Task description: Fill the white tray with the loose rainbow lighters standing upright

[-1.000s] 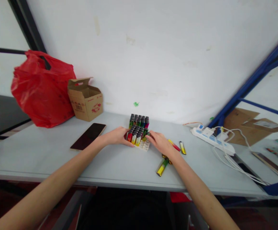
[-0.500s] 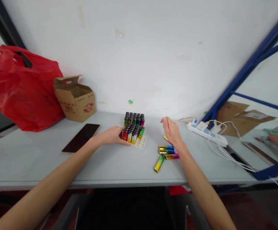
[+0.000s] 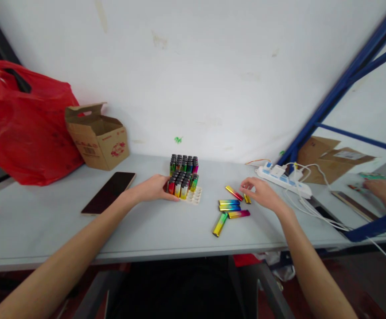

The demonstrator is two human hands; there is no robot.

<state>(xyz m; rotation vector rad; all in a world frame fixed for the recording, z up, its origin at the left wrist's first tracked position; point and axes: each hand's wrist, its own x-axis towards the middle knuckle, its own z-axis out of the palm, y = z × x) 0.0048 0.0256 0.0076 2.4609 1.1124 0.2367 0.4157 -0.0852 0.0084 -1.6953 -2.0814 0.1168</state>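
Observation:
Several lighters with black tops (image 3: 181, 178) stand upright in a white tray with round holes (image 3: 195, 196); holes at its front right hold nothing. My left hand (image 3: 156, 188) grips the left side of this group, thumb at the front. Behind stands another block of upright lighters (image 3: 184, 164). My right hand (image 3: 255, 190) is over the right side of the table, its curled fingers at a yellow metallic piece (image 3: 247, 199). Left of it lie a red-and-yellow piece (image 3: 234, 193), two blue-and-yellow pieces (image 3: 229, 205), a magenta-and-yellow one (image 3: 239, 214) and a green-and-yellow one (image 3: 220, 224).
A dark phone (image 3: 109, 193) lies left of my left hand. Further left are an open cardboard box (image 3: 103, 144) and a red plastic bag (image 3: 29, 128). A white power strip (image 3: 282, 180) with cables is at the right. Another person's hand (image 3: 380, 189) shows at the far right.
My right hand has moved right and down to the yellow piece, uncovering the red-and-yellow one. My left hand stays at the tray. The view has shifted slightly.

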